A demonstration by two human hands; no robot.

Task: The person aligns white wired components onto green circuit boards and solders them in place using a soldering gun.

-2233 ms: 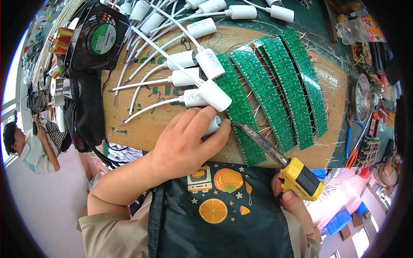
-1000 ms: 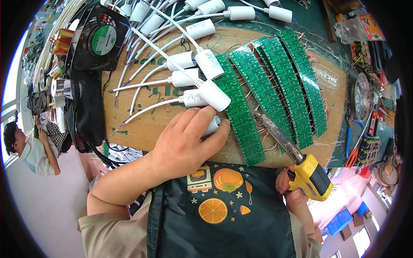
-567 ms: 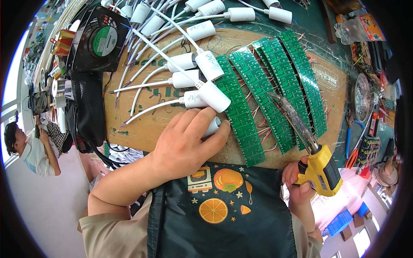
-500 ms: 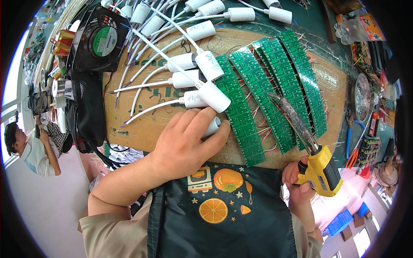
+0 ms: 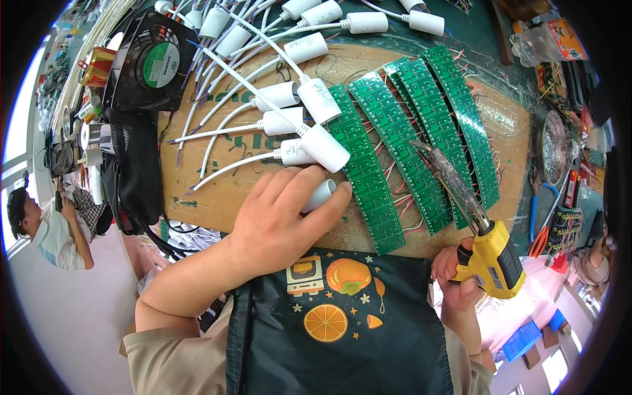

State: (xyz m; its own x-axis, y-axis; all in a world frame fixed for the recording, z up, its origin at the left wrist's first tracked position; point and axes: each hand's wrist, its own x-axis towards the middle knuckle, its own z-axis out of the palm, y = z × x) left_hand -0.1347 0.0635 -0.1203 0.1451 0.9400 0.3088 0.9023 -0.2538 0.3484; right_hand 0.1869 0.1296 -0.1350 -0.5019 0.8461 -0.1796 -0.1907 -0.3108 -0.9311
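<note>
My left hand (image 5: 276, 214) curls its fingers round a white cylinder (image 5: 320, 195) low on the brown board; only its open end shows between thumb and fingers. Just beyond the knuckles lie several white cylindrical housings (image 5: 324, 149) with white cables and bare coloured wire ends. In my right hand (image 5: 454, 273) is a yellow-and-black soldering gun (image 5: 494, 262), gripped by its handle. Its dark, stained tip points up and left, over the green circuit board strips (image 5: 408, 158). These strips lie slanted side by side, with thin red and white wires beneath them.
A black fan (image 5: 150, 62) and a black mesh bag (image 5: 133, 164) stand on the left. Blue-handled pliers (image 5: 534, 210) and a round metal dish (image 5: 555, 148) are on the right. More white housings (image 5: 309, 46) crowd the far side. Another person (image 5: 56, 224) is at far left.
The white cylinder in my left hand has turned slightly, with its open end a little more exposed. My right hand and the soldering gun have barely moved.
</note>
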